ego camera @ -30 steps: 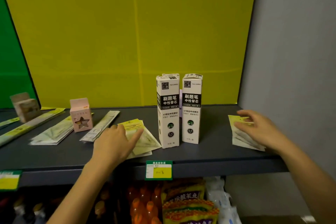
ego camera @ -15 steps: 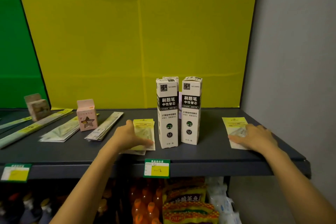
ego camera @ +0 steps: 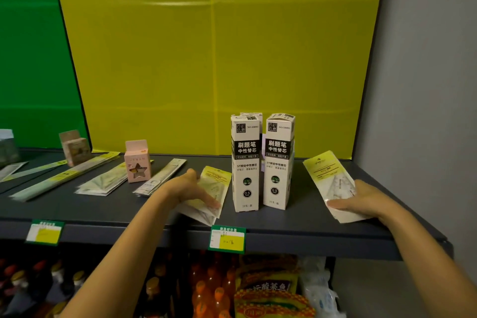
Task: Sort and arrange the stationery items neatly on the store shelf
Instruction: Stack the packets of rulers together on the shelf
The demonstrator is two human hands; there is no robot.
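On the dark shelf (ego camera: pixel 296 224) two tall white pen-refill boxes (ego camera: pixel 245 162) stand upright side by side, with a third partly hidden behind them. Left of them lies a small stack of flat yellow-topped packets (ego camera: pixel 216 181); my left hand (ego camera: pixel 191 190) rests on it with straight fingers across the packets. Right of the boxes lies another yellow-topped packet stack (ego camera: pixel 326 175), angled toward the back left. My right hand (ego camera: pixel 361 199) lies flat on its near end, fingers pointing left.
A pink box with a star window (ego camera: pixel 136 162) stands further left among long ruler packets (ego camera: pixel 160 175). A brown box (ego camera: pixel 76 147) stands at the back left. Price tags (ego camera: pixel 227 239) hang on the shelf edge. Bottles and snack packs fill the shelf below. A grey wall closes the right side.
Both hands have shifted their packet stacks: the left stack now sits close beside the boxes, and the right stack has turned askew under my right hand. The view has moved closer.
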